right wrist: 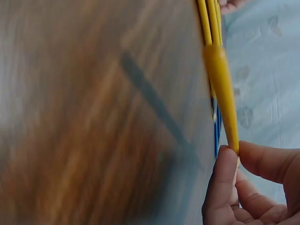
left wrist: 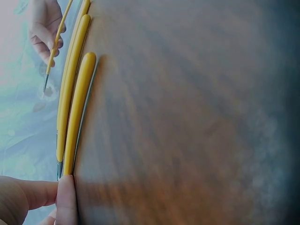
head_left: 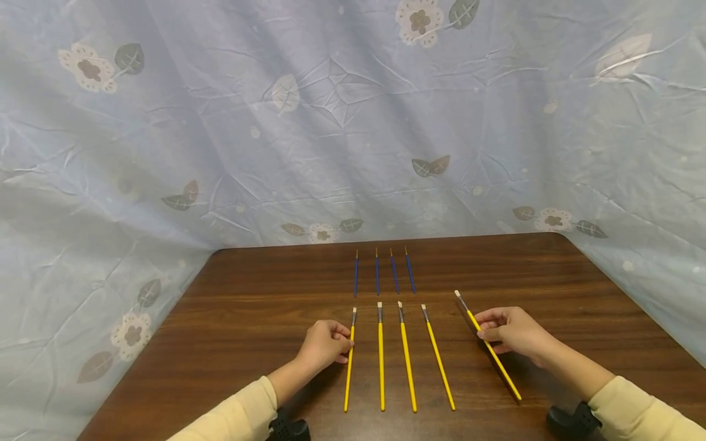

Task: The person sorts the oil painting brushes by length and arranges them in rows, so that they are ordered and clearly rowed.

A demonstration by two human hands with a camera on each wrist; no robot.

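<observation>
My left hand (head_left: 324, 343) pinches the leftmost yellow paintbrush (head_left: 349, 381) near its metal collar, thumb and finger on either side; the handle lies along the table toward me. On the right, my right hand (head_left: 517, 334) holds another yellow paintbrush (head_left: 503, 369) between thumb and fingers, slanted with its pale bristles up and to the left. In the right wrist view that handle (right wrist: 221, 84) is raised off the wood, with a shadow beneath it. Between the hands lie three more yellow paintbrushes (head_left: 407, 367), side by side with bristles pointing away.
Farther back, several thin blue paintbrushes (head_left: 377, 275) lie in a row on the brown wooden table (head_left: 265, 300). A pale floral cloth (head_left: 342, 122) hangs behind the table and along its sides.
</observation>
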